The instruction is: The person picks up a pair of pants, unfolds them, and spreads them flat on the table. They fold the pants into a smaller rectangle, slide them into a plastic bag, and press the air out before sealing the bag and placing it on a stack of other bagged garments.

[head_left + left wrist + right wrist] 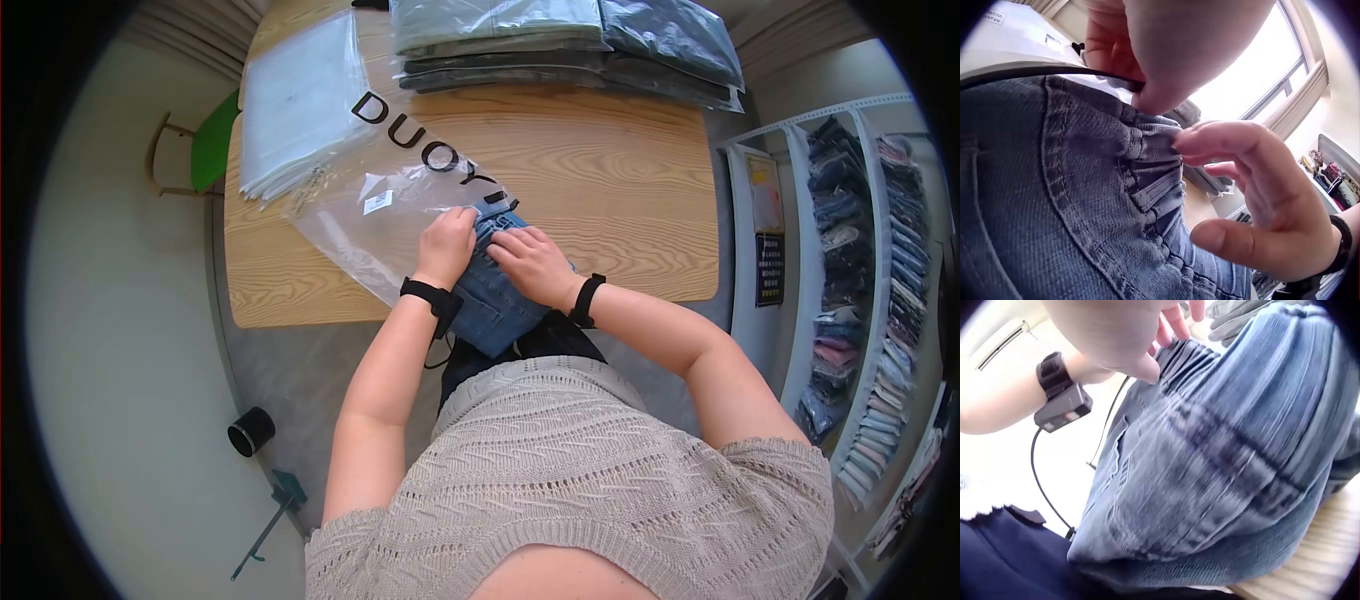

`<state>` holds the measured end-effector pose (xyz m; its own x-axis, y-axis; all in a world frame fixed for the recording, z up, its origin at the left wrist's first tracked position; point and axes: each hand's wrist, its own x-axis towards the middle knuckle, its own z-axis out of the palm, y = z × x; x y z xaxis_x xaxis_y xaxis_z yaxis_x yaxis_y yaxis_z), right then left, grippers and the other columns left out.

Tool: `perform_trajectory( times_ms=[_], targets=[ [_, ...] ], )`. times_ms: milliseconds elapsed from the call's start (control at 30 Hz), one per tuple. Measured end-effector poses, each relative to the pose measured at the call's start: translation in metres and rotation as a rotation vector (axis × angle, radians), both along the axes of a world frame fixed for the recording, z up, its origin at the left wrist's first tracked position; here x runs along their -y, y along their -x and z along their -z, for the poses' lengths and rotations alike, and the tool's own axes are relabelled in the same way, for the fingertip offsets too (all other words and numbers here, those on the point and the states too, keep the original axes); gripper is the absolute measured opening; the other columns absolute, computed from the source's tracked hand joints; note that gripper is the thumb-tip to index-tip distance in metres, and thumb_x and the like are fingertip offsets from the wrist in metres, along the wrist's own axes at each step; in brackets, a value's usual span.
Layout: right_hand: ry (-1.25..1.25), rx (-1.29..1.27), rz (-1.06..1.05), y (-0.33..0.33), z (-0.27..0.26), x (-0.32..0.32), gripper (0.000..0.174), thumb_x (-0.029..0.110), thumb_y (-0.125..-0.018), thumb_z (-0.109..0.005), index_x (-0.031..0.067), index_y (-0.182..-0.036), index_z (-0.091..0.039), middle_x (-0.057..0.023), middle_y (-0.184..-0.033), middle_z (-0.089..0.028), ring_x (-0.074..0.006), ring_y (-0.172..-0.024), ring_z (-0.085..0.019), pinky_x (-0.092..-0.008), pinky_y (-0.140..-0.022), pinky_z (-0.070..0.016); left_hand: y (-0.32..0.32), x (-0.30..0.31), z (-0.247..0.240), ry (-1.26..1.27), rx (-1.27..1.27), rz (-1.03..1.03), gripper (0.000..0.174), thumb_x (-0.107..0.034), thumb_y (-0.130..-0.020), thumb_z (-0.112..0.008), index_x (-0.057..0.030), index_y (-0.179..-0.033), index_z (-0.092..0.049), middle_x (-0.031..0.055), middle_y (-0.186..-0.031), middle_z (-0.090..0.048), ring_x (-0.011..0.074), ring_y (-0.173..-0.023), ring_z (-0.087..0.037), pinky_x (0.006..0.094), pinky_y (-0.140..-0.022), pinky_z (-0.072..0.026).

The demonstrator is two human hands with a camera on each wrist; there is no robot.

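A folded pair of blue jeans lies at the near edge of the wooden table, its far end at the mouth of a clear plastic bag printed with black letters. My left hand curls over that mouth and pinches the bag's edge, thumb down on the denim. My right hand lies on the jeans with relaxed fingers touching the gathered waistband. In the right wrist view the denim fills the frame, with my left wrist's black band beside it.
A stack of bagged garments sits at the table's far side and a pile of empty clear bags at its far left. A green chair stands left of the table. Shelves of folded clothes line the right. A black cylinder stands on the floor.
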<state>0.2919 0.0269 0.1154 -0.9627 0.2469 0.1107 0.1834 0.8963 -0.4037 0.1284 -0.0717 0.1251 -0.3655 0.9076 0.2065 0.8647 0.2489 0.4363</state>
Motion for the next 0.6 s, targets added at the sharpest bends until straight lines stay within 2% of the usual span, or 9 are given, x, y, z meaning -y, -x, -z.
perform_trajectory(
  times_ms=[33,167,233,267,300,400,500,533,600],
  targets=[
    [-0.136,-0.039,-0.228,0.003,0.006,0.005,0.054,0.024,-0.079,-0.062,0.0079,-0.128,-0.044,-0.0111,-0.134,-0.042,-0.0291,-0.127,-0.036,-0.0426,-0.103,-0.0308,0.0,-0.001,0.002,-0.036,0.008,-0.008,0.011,-0.007,-0.077,-0.057,-0.0073,-0.088,-0.057,0.0088,-0.083,-0.058,0.0283,-0.081,-0.06,0.0393,-0.068,-0.0508],
    [-0.014,-0.014,-0.097,0.018,0.024,0.012,0.051,0.03,-0.084,-0.057,0.0108,-0.13,-0.045,-0.0081,-0.134,-0.044,-0.0315,-0.129,-0.034,-0.047,-0.105,-0.0269,-0.004,0.0,0.006,0.026,-0.011,0.009,0.008,-0.008,-0.079,-0.055,-0.0063,-0.087,-0.056,0.0097,-0.082,-0.058,0.028,-0.081,-0.06,0.0393,-0.067,-0.0508],
    [0.016,0.16,-0.002,0.026,0.031,0.012,0.053,0.035,-0.085,-0.056,0.0119,-0.131,-0.045,-0.0077,-0.136,-0.043,-0.0319,-0.131,-0.032,-0.0499,-0.107,-0.0241,-0.014,0.004,0.015,0.064,-0.034,0.064,0.007,-0.009,-0.08,-0.054,-0.0066,-0.086,-0.055,0.0101,-0.079,-0.057,0.0271,-0.08,-0.06,0.0388,-0.065,-0.0506],
    [0.049,0.181,0.011,0.028,0.033,0.014,0.055,0.033,-0.083,-0.059,0.0106,-0.131,-0.044,-0.009,-0.137,-0.042,-0.0329,-0.131,-0.032,-0.0511,-0.107,-0.0234,-0.017,0.006,0.019,0.099,-0.073,0.081,0.013,-0.009,-0.08,-0.053,-0.0071,-0.092,-0.056,0.009,-0.078,-0.056,0.0259,-0.077,-0.06,0.0382,-0.064,-0.0497],
    [0.047,0.18,0.014,0.026,0.03,0.01,0.055,0.033,-0.083,-0.059,0.0106,-0.131,-0.044,-0.009,-0.137,-0.042,-0.0329,-0.131,-0.032,-0.0511,-0.107,-0.0234,-0.02,0.008,0.019,0.097,-0.074,0.084,0.013,-0.009,-0.08,-0.053,-0.0071,-0.092,-0.056,0.009,-0.078,-0.056,0.0259,-0.077,-0.06,0.0382,-0.064,-0.0497],
    [0.284,0.065,-0.045,0.016,0.02,-0.004,0.06,0.027,-0.077,-0.066,0.0086,-0.13,-0.044,-0.0096,-0.137,-0.043,-0.0315,-0.131,-0.034,-0.0502,-0.108,-0.024,-0.018,0.024,0.016,0.1,-0.103,-0.005,0.033,-0.008,-0.077,-0.058,-0.0081,-0.11,-0.055,0.0083,-0.083,-0.054,0.0268,-0.081,-0.056,0.0379,-0.069,-0.047],
    [0.42,0.044,0.253,-0.018,0.006,-0.017,0.072,0.033,-0.074,-0.071,0.0011,-0.131,-0.041,-0.0181,-0.132,-0.045,-0.0326,-0.125,-0.04,-0.0424,-0.105,-0.0305,-0.02,0.049,0.008,-0.01,-0.125,-0.075,0.03,-0.011,-0.076,-0.061,-0.0077,-0.106,-0.055,0.0068,-0.081,-0.053,0.0255,-0.077,-0.055,0.0366,-0.069,-0.0449],
    [0.421,0.052,0.246,-0.028,0.006,-0.02,0.072,0.033,-0.074,-0.071,0.0011,-0.131,-0.041,-0.0181,-0.132,-0.045,-0.0326,-0.125,-0.04,-0.0424,-0.105,-0.0305,-0.018,0.063,0.009,-0.032,-0.053,-0.062,0.031,-0.013,-0.074,-0.065,-0.0071,-0.102,-0.054,0.0072,-0.08,-0.052,0.0264,-0.077,-0.054,0.0371,-0.069,-0.0441],
    [0.707,0.337,0.618,-0.05,0.008,-0.022,0.075,0.037,-0.077,-0.07,-0.0048,-0.13,-0.038,-0.0222,-0.129,-0.046,-0.0298,-0.123,-0.044,-0.0377,-0.102,-0.0335,-0.022,0.093,0.011,-0.006,0.008,-0.053,0.027,-0.013,-0.074,-0.065,-0.0071,-0.098,-0.054,0.0074,-0.08,-0.053,0.0265,-0.079,-0.054,0.0369,-0.069,-0.044]
  ],
)
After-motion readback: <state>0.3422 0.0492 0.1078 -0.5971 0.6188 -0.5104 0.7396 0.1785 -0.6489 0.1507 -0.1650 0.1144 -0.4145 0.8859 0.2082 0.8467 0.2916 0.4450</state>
